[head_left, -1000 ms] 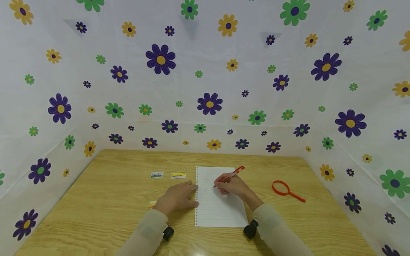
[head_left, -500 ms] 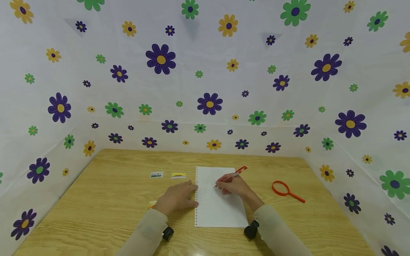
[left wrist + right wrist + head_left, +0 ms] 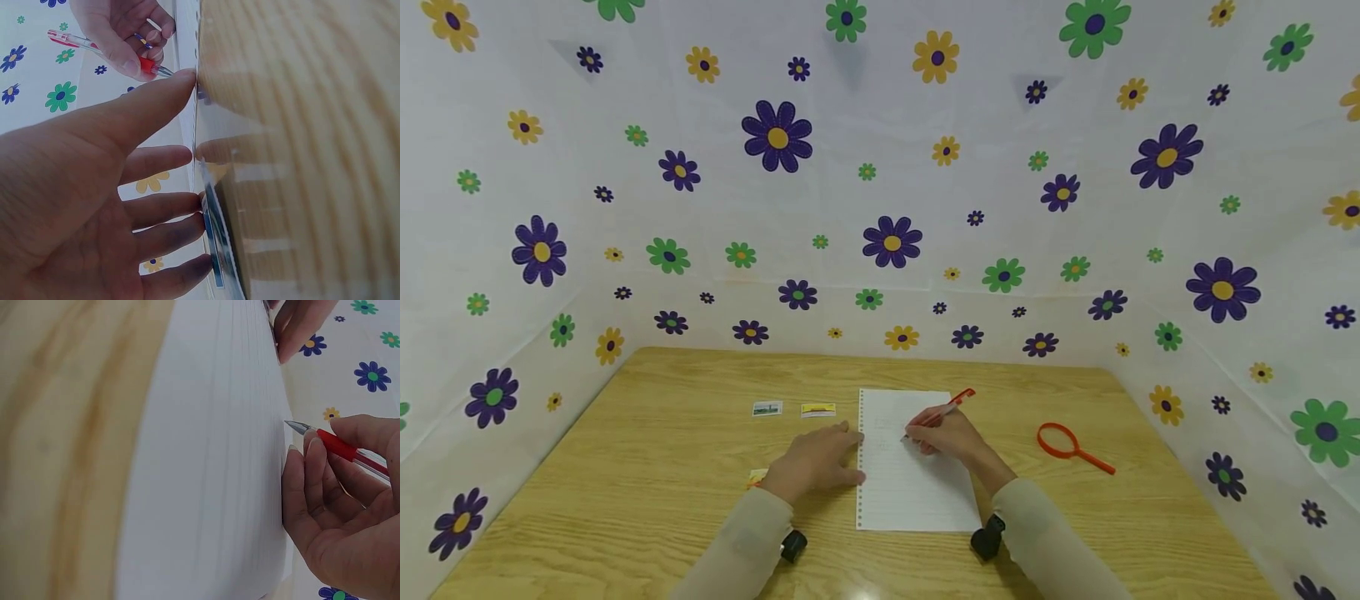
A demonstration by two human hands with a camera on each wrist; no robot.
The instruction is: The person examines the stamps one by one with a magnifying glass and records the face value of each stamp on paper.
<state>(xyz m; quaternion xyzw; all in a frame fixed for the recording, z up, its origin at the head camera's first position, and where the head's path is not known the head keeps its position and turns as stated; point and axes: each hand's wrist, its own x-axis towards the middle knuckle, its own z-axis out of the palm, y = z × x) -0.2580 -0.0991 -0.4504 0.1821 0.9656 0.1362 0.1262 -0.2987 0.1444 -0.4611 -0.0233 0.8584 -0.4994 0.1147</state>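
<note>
A white, lined sheet of paper [image 3: 917, 504] with punched holes down its left edge lies on the table, bearing faint writing near the top. My right hand [image 3: 951, 435] pinches a clear pen with a red grip and cap end [image 3: 337, 445], the tip pointing down at the sheet. Whether the tip touches the paper I cannot tell. My left hand [image 3: 815, 461] rests at the paper's left edge, fingers extended, thumb and fingertips touching that edge. In the left wrist view, a small picture card [image 3: 220, 240] stands close to its fingertips.
Two small stamp-like cards, one greenish [image 3: 767, 409] and one yellow [image 3: 817, 410], lie left of the sheet. Another yellow card [image 3: 757, 477] is partly hidden by the left wrist. A red magnifying glass [image 3: 1077, 452] lies at the right. A flower-patterned cloth [image 3: 880, 183] surrounds the table.
The right hand and pen have shifted very slightly to the right, with the pen's tilt varying a little. The left hand and the sheet stay in place.
</note>
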